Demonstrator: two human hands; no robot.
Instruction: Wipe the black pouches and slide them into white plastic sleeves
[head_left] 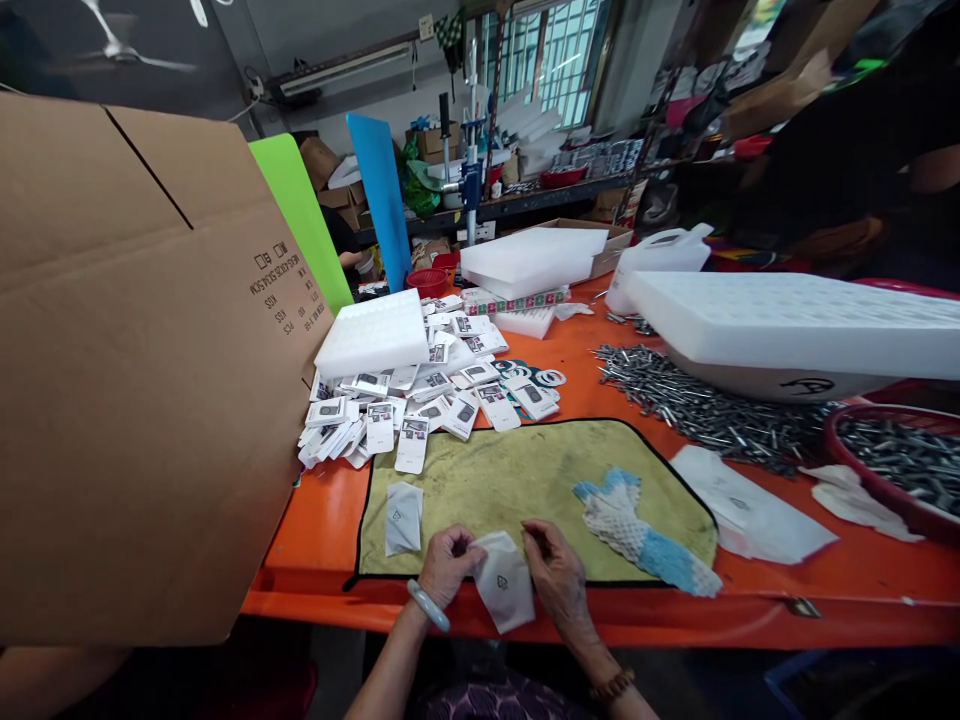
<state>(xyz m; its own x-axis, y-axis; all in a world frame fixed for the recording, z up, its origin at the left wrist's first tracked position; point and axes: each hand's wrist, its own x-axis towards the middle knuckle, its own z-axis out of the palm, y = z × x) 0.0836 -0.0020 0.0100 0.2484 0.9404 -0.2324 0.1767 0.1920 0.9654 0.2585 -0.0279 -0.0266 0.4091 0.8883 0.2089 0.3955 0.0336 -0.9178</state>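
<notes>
At the front edge of a yellow-green mat (495, 460), a small white plastic bag (504, 585) with a printed mark hangs between my hands. My left hand (448, 565) pinches its upper left corner between thumb and fingers. Curled at the bag's upper right is my right hand (556, 572), its thumb and fingertips pressed together; whether they grip the bag or something small I cannot make out. Another white bag (404, 519) lies flat to the left. Right of my hands rests a crumpled blue and white knitted glove (637, 528).
A large cardboard box (142, 400) blocks the left side. Small printed white cards and boxes (427, 400) are heaped beyond the mat. On the right are piled metal pins (697, 405), a white foam block (810, 320), a red basket (840, 440) and more white bags (750, 505).
</notes>
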